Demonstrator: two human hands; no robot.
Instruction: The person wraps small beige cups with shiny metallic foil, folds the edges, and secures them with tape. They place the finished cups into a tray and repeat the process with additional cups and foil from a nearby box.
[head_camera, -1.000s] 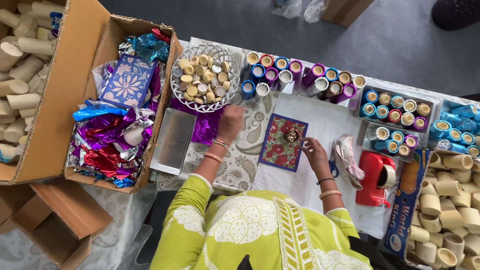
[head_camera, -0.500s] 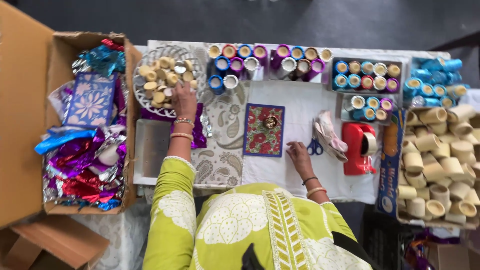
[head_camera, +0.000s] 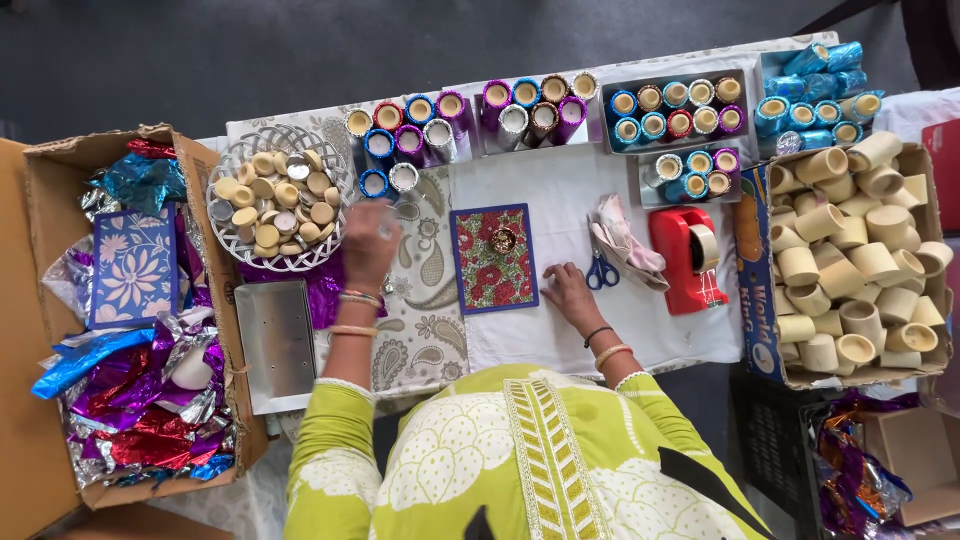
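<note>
My left hand (head_camera: 370, 245) hovers, blurred, just right of a white wire basket (head_camera: 302, 263) filled with small round discs. Whether it holds a disc cannot be made out. A red floral card with a blue border (head_camera: 490, 275) lies on the white cloth in front of me, with a small round gold piece (head_camera: 503, 240) on its upper part. My right hand (head_camera: 570, 295) rests on the cloth just right of the card, fingers apart, holding nothing.
Scissors (head_camera: 600, 270), a crumpled cloth (head_camera: 625, 240) and a red tape dispenser (head_camera: 685, 265) lie right of the card. Foil-wrapped tubes (head_camera: 530, 105) line the back. A box of plain cardboard tubes (head_camera: 755, 300) stands right, a box of foil scraps (head_camera: 45, 300) left, beside a metal tray (head_camera: 275, 340).
My left hand went from beside the card up into the basket of discs, then drew back out to its right edge. My right hand stayed next to the card.
</note>
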